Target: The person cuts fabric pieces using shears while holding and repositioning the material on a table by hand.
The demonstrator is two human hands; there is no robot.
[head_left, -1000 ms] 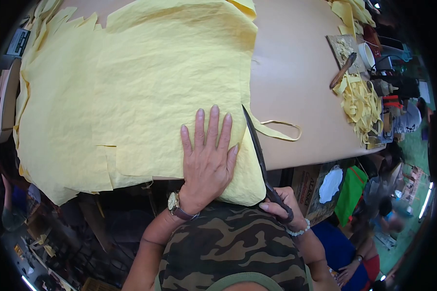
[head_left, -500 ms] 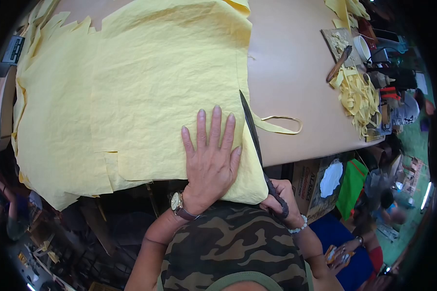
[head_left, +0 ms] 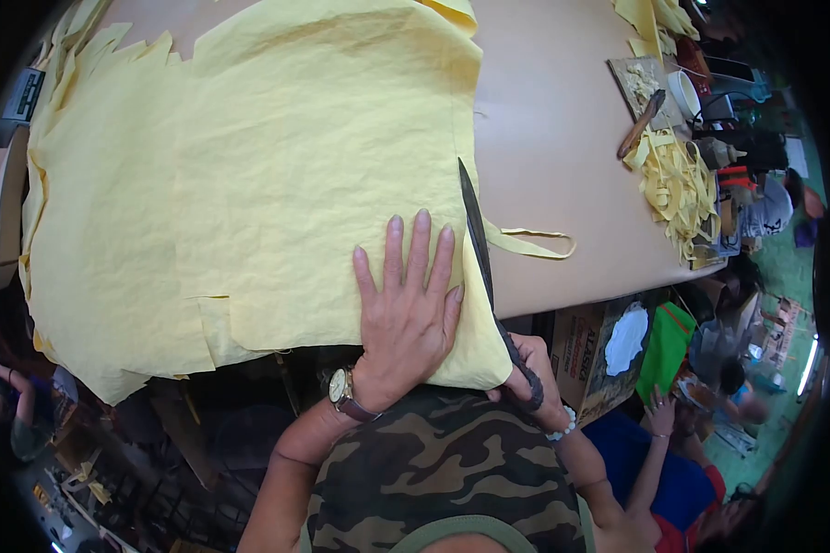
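A large sheet of yellow fabric (head_left: 277, 175) covers the left and middle of the table and hangs a little over its front edge. My left hand (head_left: 406, 318) lies flat on it near the right edge, fingers stretched out. My right hand (head_left: 535, 378) grips long dark scissors (head_left: 481, 249) by wrapped handles at the table's front edge. Their blades run along the fabric's right edge, tip pointing away from me. A narrow yellow strip (head_left: 533, 247) curls onto the tabletop right of the blades.
On the table's right stand a small board (head_left: 638, 88), a wooden-handled tool (head_left: 643, 124), a white cup (head_left: 683, 94) and a heap of yellow scraps (head_left: 678, 189). Below are a cardboard box (head_left: 579, 355) and a green bag (head_left: 666, 350). Another person's hand (head_left: 659, 412) is at lower right.
The scissors' tip has advanced slightly away from me along the fabric edge. My left hand stays flat on the cloth. At lower right, the other person's hand has moved up near the green bag.
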